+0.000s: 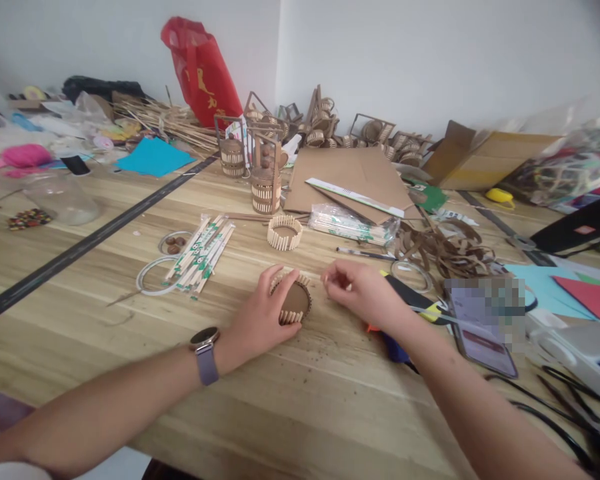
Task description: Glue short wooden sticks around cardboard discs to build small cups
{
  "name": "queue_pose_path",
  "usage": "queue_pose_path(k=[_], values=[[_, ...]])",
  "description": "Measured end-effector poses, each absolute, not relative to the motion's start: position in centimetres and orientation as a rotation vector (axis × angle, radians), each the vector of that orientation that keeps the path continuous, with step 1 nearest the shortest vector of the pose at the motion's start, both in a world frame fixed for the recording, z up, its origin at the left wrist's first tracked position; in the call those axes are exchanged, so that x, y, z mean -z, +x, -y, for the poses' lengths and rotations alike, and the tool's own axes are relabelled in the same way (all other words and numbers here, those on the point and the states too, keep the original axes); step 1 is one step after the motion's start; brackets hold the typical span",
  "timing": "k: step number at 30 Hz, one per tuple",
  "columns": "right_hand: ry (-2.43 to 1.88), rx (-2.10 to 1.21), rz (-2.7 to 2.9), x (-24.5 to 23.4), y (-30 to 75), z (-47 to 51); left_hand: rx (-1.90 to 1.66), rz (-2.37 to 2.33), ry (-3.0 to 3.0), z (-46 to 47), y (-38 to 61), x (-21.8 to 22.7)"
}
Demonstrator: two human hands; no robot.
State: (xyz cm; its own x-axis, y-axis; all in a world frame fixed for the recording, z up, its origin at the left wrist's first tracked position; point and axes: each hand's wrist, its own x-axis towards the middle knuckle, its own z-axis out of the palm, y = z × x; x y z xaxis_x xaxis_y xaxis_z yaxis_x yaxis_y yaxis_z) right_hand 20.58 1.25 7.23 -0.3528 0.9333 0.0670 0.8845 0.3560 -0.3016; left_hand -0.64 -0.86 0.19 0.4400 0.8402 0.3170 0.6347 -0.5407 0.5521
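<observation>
My left hand grips the near and far rim of a round brown cardboard base lying on the wooden table. Short pale wooden stick pieces stand along parts of its rim; my fingers hide its left side. Just right of it, my right hand is closed in a pinch, apart from the base. A small pale thing shows at its fingertips, too small to name. Beyond both hands stands a similar ring of upright stick pieces on a round base.
Wrapped chopsticks and tape rolls lie left. A pen, brown strips and a phone are right. Behind stand small wooden buckets, cardboard sheets and a red bag. Dark crumbs dot the near table.
</observation>
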Motion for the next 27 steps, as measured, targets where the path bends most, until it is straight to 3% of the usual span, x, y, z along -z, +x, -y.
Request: queue_pose_path(k=[2, 5, 27], values=[[-1.476, -0.620, 2.205, -6.2, 19.7, 0.9, -0.820, -1.239, 2.342, 0.8, -0.6, -0.1], [-1.405, -0.790, 2.087, -4.7, 19.0, 2.5, -0.833, -1.218, 2.339, 0.7, -0.6, 0.1], [-1.364, -0.751, 2.150, -2.4, 18.5, 2.6, -0.890, -1.191, 2.347, 0.7, -0.7, 0.3]])
